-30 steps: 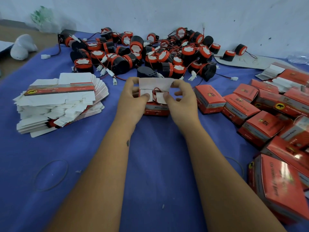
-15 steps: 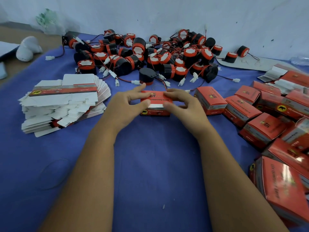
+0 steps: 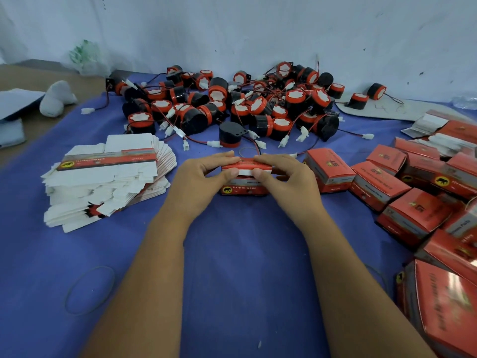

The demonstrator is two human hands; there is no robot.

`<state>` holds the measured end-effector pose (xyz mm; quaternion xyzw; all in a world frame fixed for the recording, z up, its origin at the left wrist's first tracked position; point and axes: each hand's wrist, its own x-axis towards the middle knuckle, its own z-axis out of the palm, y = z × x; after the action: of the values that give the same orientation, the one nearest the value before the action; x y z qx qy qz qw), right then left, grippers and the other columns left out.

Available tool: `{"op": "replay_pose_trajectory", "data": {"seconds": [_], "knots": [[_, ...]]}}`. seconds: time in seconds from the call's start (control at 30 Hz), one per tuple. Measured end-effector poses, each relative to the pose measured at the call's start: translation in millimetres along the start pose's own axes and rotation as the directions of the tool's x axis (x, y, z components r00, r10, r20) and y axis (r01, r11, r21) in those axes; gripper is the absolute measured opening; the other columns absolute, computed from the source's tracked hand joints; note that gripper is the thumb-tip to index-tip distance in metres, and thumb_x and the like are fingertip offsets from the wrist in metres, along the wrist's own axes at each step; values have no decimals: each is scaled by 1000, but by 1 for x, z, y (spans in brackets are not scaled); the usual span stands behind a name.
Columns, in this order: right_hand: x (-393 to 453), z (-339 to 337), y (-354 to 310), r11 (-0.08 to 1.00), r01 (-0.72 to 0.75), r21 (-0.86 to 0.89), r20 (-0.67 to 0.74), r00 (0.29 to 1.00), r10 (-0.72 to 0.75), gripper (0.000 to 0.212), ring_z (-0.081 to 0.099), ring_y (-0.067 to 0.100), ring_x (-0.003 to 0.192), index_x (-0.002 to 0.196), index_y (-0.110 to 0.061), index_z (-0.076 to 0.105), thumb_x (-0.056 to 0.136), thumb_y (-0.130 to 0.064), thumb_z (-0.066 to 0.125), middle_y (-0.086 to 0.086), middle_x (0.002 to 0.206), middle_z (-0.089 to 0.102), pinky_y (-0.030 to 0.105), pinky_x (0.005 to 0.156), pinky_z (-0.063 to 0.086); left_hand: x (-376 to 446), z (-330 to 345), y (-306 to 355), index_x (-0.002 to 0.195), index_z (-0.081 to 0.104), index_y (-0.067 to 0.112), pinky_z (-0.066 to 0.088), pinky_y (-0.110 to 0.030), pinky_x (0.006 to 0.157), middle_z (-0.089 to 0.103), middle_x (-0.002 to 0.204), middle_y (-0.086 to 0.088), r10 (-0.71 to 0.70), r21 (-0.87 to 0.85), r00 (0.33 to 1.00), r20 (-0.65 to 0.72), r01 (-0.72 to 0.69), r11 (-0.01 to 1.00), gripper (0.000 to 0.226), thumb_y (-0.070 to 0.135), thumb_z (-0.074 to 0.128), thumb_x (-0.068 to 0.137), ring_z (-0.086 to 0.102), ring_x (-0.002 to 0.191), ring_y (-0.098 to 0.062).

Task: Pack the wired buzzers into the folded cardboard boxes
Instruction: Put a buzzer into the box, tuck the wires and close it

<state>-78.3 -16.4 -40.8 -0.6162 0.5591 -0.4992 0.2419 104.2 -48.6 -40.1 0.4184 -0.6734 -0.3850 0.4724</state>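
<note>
A red cardboard box [image 3: 245, 188] stands on the blue cloth at the centre. My left hand [image 3: 204, 177] grips its left end and my right hand [image 3: 286, 178] grips its right end. Both thumbs press on the white tuck flap at the front of the lid, fingers lying over the top. The buzzer inside is hidden. A heap of black and red wired buzzers [image 3: 232, 104] lies behind the box, one black buzzer [image 3: 231, 135] nearest to it.
A stack of flat unfolded box blanks [image 3: 108, 174] lies to the left. Several closed red boxes [image 3: 387, 182] crowd the right side. A rubber band [image 3: 90, 289] lies near the front left. A white wall stands behind the heap.
The box's lid has come down from open to nearly closed. Both hands shifted from the inner flaps to the lid, thumbs now on the tuck flap.
</note>
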Motion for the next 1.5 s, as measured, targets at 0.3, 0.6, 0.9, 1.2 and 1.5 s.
{"op": "replay_pose_trajectory", "data": {"seconds": [0.3, 0.6, 0.9, 1.2, 1.5], "knots": [[1, 12, 0, 996, 69, -48, -103, 992, -74, 19, 55, 0, 101, 93, -30, 68, 87, -13, 71, -12, 112, 58, 10, 86, 44, -1, 8, 1, 92, 73, 32, 47, -8, 86, 66, 125, 6, 30, -12, 996, -90, -31, 999, 23, 9, 71, 88, 58, 114, 1], [-3, 13, -5, 759, 323, -566, -112, 882, -458, 7, 53, 26, 80, 87, -6, 74, 85, -12, 72, 5, 85, 59, 34, 70, 43, -4, 7, 2, 96, 67, 40, 38, -26, 104, 57, 132, 8, 85, 205, 993, -86, -66, 977, 39, 8, 80, 78, 47, 125, -6], [-3, 21, -12, 679, 280, -678, -101, 880, -464, 20, 50, 25, 74, 64, -7, 59, 81, -15, 68, 0, 72, 47, 26, 75, 26, -3, 16, -4, 96, 79, 17, 32, -26, 86, 49, 103, 8, 220, 501, 961, -169, -108, 858, 14, 19, 78, 82, 39, 103, -16], [-1, 16, 1, 911, 68, -408, 15, 998, -68, 50, 23, 23, 139, 128, -22, 52, 81, -27, 70, 5, 150, 34, 41, 115, 23, -3, 16, 1, 95, 69, 30, 42, -11, 84, 51, 112, 7, 32, 298, 987, -157, 16, 955, 31, 0, 64, 86, 55, 99, -8], [11, -6, -13, 931, 202, -305, -341, 889, -305, 50, 51, 13, 108, 120, -17, 59, 75, -22, 80, -1, 118, 58, 24, 92, 44, -1, 11, 11, 97, 72, 26, 51, -18, 74, 70, 97, 15, -119, -86, 923, -365, 94, 992, 38, 0, 45, 89, 65, 84, -2]]}}
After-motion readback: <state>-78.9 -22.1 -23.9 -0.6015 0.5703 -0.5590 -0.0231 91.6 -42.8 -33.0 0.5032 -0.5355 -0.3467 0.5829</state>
